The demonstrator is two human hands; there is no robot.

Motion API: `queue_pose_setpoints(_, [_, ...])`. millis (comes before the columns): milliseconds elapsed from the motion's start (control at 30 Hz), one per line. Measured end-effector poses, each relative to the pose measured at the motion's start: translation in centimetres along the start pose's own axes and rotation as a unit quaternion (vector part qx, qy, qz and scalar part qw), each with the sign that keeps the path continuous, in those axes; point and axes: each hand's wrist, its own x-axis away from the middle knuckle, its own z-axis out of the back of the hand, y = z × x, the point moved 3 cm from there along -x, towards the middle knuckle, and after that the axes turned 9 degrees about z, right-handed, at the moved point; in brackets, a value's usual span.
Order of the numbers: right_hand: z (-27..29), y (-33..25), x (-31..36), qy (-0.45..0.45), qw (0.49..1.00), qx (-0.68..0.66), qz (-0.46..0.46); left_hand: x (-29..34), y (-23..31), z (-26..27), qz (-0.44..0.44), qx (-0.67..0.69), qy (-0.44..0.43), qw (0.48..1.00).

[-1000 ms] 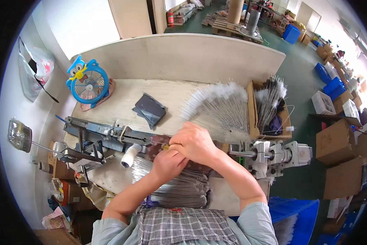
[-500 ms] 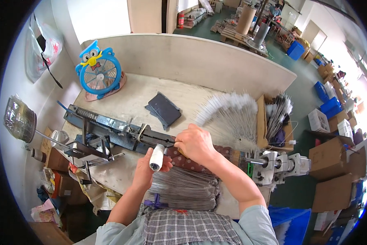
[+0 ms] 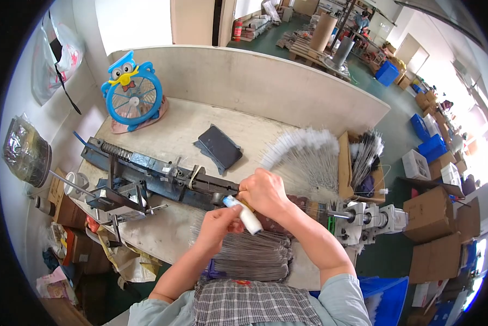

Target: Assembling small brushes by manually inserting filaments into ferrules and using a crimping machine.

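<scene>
Head view, only view. Left hand [image 3: 218, 224], just below centre of frame, is closed around a white brush head [image 3: 244, 214]; the white cylinder sticks out up and to the right of the fist. Right hand [image 3: 264, 191] sits just above it at centre, fingers curled down over the right end of the long blue-grey machine [image 3: 157, 175]; what it grips, if anything, is hidden under the knuckles, so cannot tell. The two hands are touching or nearly so, the brush head between them.

The machine runs diagonally from left of frame to centre across the pale workbench [image 3: 195, 130]. Bench far edge is closed by a low beige partition [image 3: 266, 81] along the upper centre. Near edge, lower centre: a stack of grey twisted wires [image 3: 255, 255] lies just under the forearms, overhanging toward the person.

Right of the hands: a fan of finished white-tipped brushes [image 3: 304, 157], then a cardboard box [image 3: 344, 163] edge, then a grey motor unit [image 3: 369, 217] at centre right. Upper left: blue owl-shaped fan [image 3: 131, 89]. A dark pouch [image 3: 220, 146] lies flat above the machine, with bare benchtop around it.
</scene>
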Motion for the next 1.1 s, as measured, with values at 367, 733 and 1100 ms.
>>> queue_pose_setpoints(367, [1.6,0.2,1.8,0.045,0.996,-0.037,0.072,-3.5,-2.7,2.8,-0.095,-0.325,0.093,0.937])
queue_pose_setpoints(733, [-4.6,2.4,7.2,0.197,0.971,-0.066,0.121,-3.5,-2.3,0.6,-0.158,-0.319,0.087,0.931])
queue_pose_setpoints(1100, [-4.3,2.7,6.8,0.045,0.995,-0.086,0.024,0.0,-3.1,16.1,-0.084,0.206,-0.021,0.975])
